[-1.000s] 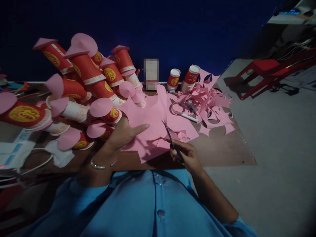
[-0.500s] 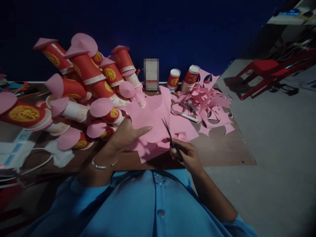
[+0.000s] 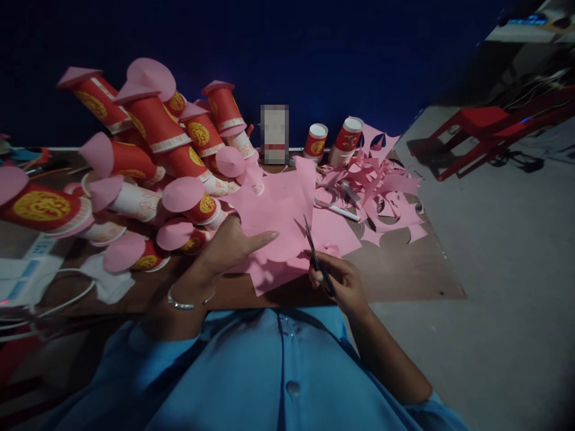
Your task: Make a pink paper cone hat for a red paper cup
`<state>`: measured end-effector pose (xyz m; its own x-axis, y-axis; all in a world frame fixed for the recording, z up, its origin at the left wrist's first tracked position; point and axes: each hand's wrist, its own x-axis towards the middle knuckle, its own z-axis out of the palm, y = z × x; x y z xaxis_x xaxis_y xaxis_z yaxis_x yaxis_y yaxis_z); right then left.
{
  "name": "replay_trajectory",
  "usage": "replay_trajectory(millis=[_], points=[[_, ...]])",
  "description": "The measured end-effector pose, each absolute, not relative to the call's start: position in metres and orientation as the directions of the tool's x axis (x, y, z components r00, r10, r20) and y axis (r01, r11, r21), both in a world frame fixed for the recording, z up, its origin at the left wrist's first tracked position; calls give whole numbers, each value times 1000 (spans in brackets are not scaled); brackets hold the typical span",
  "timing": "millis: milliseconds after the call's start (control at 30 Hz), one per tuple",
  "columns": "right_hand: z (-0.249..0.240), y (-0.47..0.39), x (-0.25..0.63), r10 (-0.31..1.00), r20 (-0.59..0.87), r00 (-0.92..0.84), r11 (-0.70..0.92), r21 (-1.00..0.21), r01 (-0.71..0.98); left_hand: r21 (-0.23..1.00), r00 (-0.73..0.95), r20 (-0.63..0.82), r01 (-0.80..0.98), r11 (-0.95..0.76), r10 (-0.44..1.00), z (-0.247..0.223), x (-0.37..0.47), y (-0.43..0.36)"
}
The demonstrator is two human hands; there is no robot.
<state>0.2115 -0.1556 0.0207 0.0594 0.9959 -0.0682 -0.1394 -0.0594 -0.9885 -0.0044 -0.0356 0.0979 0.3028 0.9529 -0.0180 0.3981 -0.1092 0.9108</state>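
Dark blue backdrop (image 3: 323,54) fills the space beyond our brown tabletop (image 3: 413,278), and the light is dim. On the tabletop, just beyond its near edge, lies the work: a pink sheet (image 3: 278,206) with a curved near edge, over more pink paper. Our left hand (image 3: 229,246) lays its thumb across the top of it, the other fingers out of sight beneath, so the paper seems pinched between them. Our right hand (image 3: 339,281) has its fingers wrapped around the handles of the scissors (image 3: 316,257), whose blades stand slightly parted at the sheet's right side.

We judge that the curve could come out ragged if the sheet turns unevenly or the left grip slackens. Paper underneath could be snipped too, should a lower blade catch it. Our left knuckles are close to the heap of red cups with pink cones (image 3: 155,123), so a careless swing could topple some.

To the right, cut scraps (image 3: 389,179) crowd the tabletop beside a white pen (image 3: 345,212), and two upright cups (image 3: 317,145) stand at the back. Past the right edge, we see a red stool (image 3: 480,121) on grey floor (image 3: 489,251).
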Motion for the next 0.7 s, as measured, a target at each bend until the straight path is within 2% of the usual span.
replay_trajectory(millis=[700], points=[[28, -154, 213, 998, -47, 39, -44, -995, -85, 897, 358, -57, 428, -109, 932, 96, -5, -35]])
